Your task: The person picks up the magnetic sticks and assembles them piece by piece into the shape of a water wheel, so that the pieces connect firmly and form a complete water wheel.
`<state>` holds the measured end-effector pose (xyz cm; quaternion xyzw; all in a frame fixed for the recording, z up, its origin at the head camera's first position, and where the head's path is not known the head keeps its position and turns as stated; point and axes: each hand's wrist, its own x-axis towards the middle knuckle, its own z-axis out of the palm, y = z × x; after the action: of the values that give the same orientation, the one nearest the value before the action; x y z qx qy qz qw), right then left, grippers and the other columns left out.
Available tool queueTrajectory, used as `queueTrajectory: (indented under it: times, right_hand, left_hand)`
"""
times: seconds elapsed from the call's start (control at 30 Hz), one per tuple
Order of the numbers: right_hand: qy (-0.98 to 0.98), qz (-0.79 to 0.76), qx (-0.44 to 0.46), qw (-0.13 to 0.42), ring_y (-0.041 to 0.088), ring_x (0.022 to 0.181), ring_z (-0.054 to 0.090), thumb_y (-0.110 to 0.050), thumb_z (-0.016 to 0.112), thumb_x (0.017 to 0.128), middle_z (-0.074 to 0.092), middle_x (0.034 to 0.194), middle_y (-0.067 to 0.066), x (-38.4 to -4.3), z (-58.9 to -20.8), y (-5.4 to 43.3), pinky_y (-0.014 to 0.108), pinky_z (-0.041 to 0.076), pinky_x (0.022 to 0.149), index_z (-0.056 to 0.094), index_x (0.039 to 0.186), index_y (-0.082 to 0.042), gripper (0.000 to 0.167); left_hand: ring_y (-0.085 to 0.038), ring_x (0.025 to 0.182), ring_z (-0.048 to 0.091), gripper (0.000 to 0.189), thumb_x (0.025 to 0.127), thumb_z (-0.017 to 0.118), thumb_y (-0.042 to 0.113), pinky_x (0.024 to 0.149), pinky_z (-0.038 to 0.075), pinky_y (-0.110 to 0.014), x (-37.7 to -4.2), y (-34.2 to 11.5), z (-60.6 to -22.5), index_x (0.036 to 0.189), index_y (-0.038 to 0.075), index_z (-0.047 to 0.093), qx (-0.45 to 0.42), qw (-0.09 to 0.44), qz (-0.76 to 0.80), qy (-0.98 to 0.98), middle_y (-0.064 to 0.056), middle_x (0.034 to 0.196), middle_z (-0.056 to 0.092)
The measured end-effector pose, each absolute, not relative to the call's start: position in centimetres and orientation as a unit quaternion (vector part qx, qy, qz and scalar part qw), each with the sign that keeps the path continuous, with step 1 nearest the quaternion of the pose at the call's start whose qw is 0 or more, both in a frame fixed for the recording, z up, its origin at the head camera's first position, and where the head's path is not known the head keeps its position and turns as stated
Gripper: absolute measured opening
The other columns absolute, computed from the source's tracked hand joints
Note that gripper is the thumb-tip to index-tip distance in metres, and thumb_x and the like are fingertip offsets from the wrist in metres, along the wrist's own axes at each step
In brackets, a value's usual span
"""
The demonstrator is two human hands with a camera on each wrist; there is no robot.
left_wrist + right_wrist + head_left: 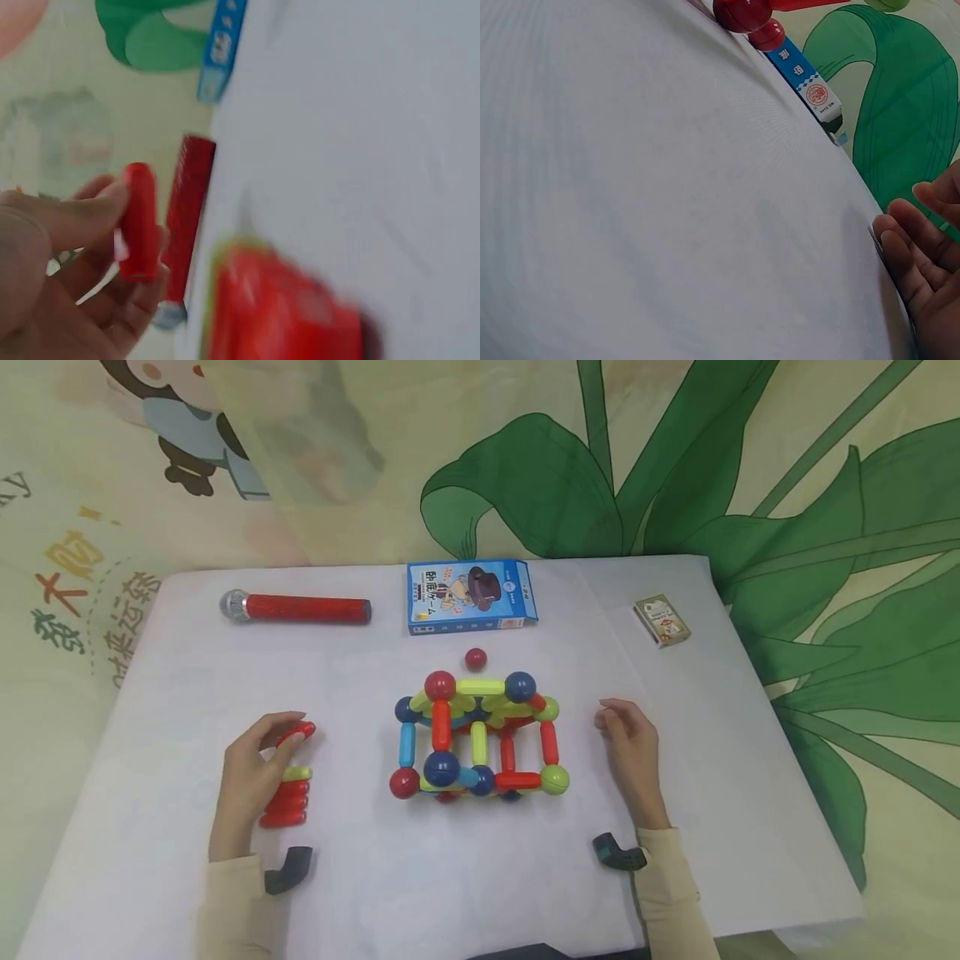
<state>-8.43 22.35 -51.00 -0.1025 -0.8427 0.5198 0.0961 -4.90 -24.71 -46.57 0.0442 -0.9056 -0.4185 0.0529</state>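
Observation:
My left hand (253, 770) pinches a short red rod (139, 221) between thumb and fingers, over a row of loose rods. In that row lie several red rods (283, 818) and a yellow-green rod (298, 773), partly hidden by the hand. To the right stands a frame built of coloured rods and balls, with a dark blue ball (442, 768) at its front and a red ball (440, 686) at its top left. Right of the frame, my right hand (632, 752) rests at the table with loosely curled fingers and holds nothing.
A loose red ball (476, 659) lies behind the frame. Farther back are a red microphone-shaped tube (307, 608), a blue card-game box (472, 597) and a small gold box (662, 620). The white table (750, 827) ends at a leaf-printed backdrop.

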Motion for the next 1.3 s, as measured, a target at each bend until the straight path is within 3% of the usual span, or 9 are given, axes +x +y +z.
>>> queueTrajectory:
  times: [0.13, 0.37, 0.57, 0.73, 0.93, 1.03, 1.13, 1.23, 1.3]
  right_hand:
    - [-0.832, 0.536, -0.075, 0.119, 0.005, 0.087, 0.062, -0.018, 0.053, 0.099, 0.066, 0.100, 0.011, -7.9, -49.3, 21.3, 0.012, 0.050, 0.077, 0.062, 0.115, -0.003, 0.024]
    - [-0.729, 0.641, 0.132, 0.202, 0.017, 0.101, 0.066, 0.008, 0.058, 0.090, 0.063, 0.110, 0.016, -6.0, -42.1, 15.8, 0.024, 0.053, 0.086, 0.055, 0.115, 0.012, 0.026]
    - [-0.667, 0.679, 0.258, 0.167, 0.022, 0.109, 0.062, -0.008, 0.063, 0.092, 0.060, 0.115, 0.018, -4.4, -39.5, 10.9, 0.031, 0.054, 0.087, 0.051, 0.116, 0.014, 0.035]
    - [-0.665, 0.675, 0.269, 0.171, 0.017, 0.104, 0.062, -0.017, 0.065, 0.091, 0.061, 0.107, 0.021, -4.1, -39.3, 9.2, 0.031, 0.055, 0.084, 0.055, 0.110, 0.014, 0.038]
    - [-0.678, 0.677, 0.230, 0.173, 0.021, 0.101, 0.063, 0.009, 0.065, 0.084, 0.061, 0.106, 0.022, -4.1, -40.4, 10.8, 0.032, 0.056, 0.080, 0.055, 0.111, 0.013, 0.028]
    - [-0.702, 0.666, 0.208, 0.142, 0.019, 0.099, 0.063, 0.020, 0.062, 0.079, 0.061, 0.107, 0.021, -3.8, -41.3, 12.4, 0.030, 0.057, 0.078, 0.055, 0.114, 0.011, 0.036]
    - [-0.732, 0.645, 0.198, 0.100, 0.015, 0.098, 0.064, 0.020, 0.063, 0.079, 0.061, 0.108, 0.020, -3.3, -42.3, 13.6, 0.027, 0.057, 0.078, 0.055, 0.115, 0.010, 0.038]
    - [-0.746, 0.627, 0.210, 0.075, 0.017, 0.096, 0.065, 0.016, 0.066, 0.080, 0.063, 0.107, 0.021, -2.8, -43.0, 14.0, 0.028, 0.057, 0.078, 0.058, 0.114, 0.008, 0.036]
    - [-0.757, 0.612, 0.218, 0.069, 0.018, 0.095, 0.065, 0.012, 0.069, 0.080, 0.063, 0.106, 0.019, -2.6, -43.1, 13.9, 0.028, 0.057, 0.078, 0.060, 0.114, 0.004, 0.036]
  left_hand:
    - [-0.003, 0.094, 0.059, 0.032, 0.087, 0.066, -0.002, 0.089, 0.044, -0.014, -4.9, -21.6, -44.4, 0.119, 0.001, 0.062, 0.018, 0.131, -0.530, -0.838, 0.001, 0.108, 0.067]
    - [-0.017, 0.102, 0.063, 0.034, 0.082, 0.068, -0.009, 0.091, 0.050, -0.022, -4.6, -13.9, -39.8, 0.115, -0.009, 0.059, -0.133, 0.135, -0.669, -0.719, 0.000, 0.109, 0.067]
    - [-0.017, 0.097, 0.063, 0.033, 0.080, 0.073, -0.003, 0.091, 0.051, -0.027, -4.7, -9.5, -38.5, 0.109, -0.008, 0.061, -0.212, 0.119, -0.693, -0.678, -0.004, 0.102, 0.069]
    - [-0.018, 0.097, 0.063, 0.036, 0.076, 0.074, -0.008, 0.093, 0.051, -0.030, -4.8, -8.1, -38.3, 0.110, -0.007, 0.061, -0.228, 0.112, -0.679, -0.689, -0.012, 0.100, 0.068]
    - [-0.019, 0.100, 0.063, 0.032, 0.083, 0.070, -0.004, 0.093, 0.050, -0.026, -4.9, -10.1, -38.5, 0.114, -0.007, 0.059, -0.203, 0.139, -0.673, -0.698, -0.010, 0.106, 0.066]
    - [-0.018, 0.101, 0.063, 0.030, 0.087, 0.065, -0.005, 0.092, 0.050, -0.022, -4.9, -13.3, -39.2, 0.115, -0.009, 0.058, -0.135, 0.181, -0.661, -0.715, -0.006, 0.108, 0.066]
    - [-0.012, 0.102, 0.063, 0.031, 0.086, 0.065, -0.007, 0.091, 0.049, -0.019, -5.0, -17.2, -40.9, 0.116, -0.007, 0.059, -0.063, 0.198, -0.613, -0.762, -0.006, 0.108, 0.067]
    - [-0.007, 0.104, 0.060, 0.034, 0.087, 0.066, 0.000, 0.091, 0.045, -0.013, -4.4, -20.9, -43.1, 0.121, 0.001, 0.060, 0.006, 0.163, -0.518, -0.840, -0.009, 0.110, 0.067]
    - [-0.012, 0.108, 0.058, 0.036, 0.090, 0.065, 0.006, 0.093, 0.045, -0.019, -3.8, -22.9, -44.4, 0.125, 0.005, 0.058, 0.047, 0.111, -0.454, -0.883, -0.013, 0.114, 0.065]
